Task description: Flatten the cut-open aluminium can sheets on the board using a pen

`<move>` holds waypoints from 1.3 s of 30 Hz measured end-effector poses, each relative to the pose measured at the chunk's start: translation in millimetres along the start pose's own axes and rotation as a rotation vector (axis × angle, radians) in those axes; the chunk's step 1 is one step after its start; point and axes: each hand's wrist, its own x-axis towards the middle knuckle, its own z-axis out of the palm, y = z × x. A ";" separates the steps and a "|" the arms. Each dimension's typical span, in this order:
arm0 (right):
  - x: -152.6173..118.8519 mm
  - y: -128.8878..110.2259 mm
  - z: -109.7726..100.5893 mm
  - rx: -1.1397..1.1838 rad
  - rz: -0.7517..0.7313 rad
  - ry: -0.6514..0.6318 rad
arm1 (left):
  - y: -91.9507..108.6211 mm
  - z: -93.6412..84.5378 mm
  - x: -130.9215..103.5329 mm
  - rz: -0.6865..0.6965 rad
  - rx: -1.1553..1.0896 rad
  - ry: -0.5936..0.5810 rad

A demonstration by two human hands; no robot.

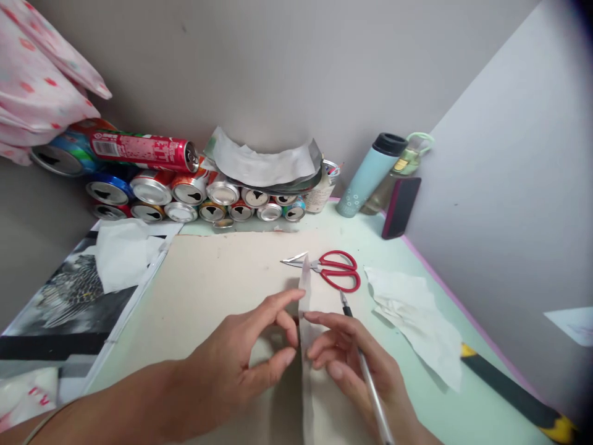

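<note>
A long, narrow whitish-grey sheet stands nearly edge-on between my hands; its material is unclear. My left hand is at its left side, with the index fingertip over the top edge and the other fingers and thumb curled close by. From the other side, my right hand touches the sheet with its index fingertip. That hand also holds a slim pen-shaped tool with a black collar and a pointed tip facing away. Just beyond lie red-handled scissors, their blades slightly apart and partly behind the sheet.
A beige board covers the middle of the table. Stacked drink cans line the back, with curved metal sheets on top. A blue tumbler and phone stand back right. Crumpled white paper and a black-yellow tool lie right.
</note>
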 end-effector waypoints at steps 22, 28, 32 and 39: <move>6.3 9.0 -7.1 -0.208 0.130 -0.023 | -36.4 -0.8 10.0 0.056 0.472 -0.241; 16.0 6.4 -28.6 -0.120 0.104 -0.033 | -29.0 -7.1 15.1 0.015 0.493 -0.326; 21.1 1.0 -28.2 -0.049 0.172 -0.133 | -32.2 -1.4 14.1 0.042 0.504 -0.303; 17.6 7.2 -13.6 0.143 0.300 -0.085 | -32.6 8.7 12.2 0.031 0.590 -0.290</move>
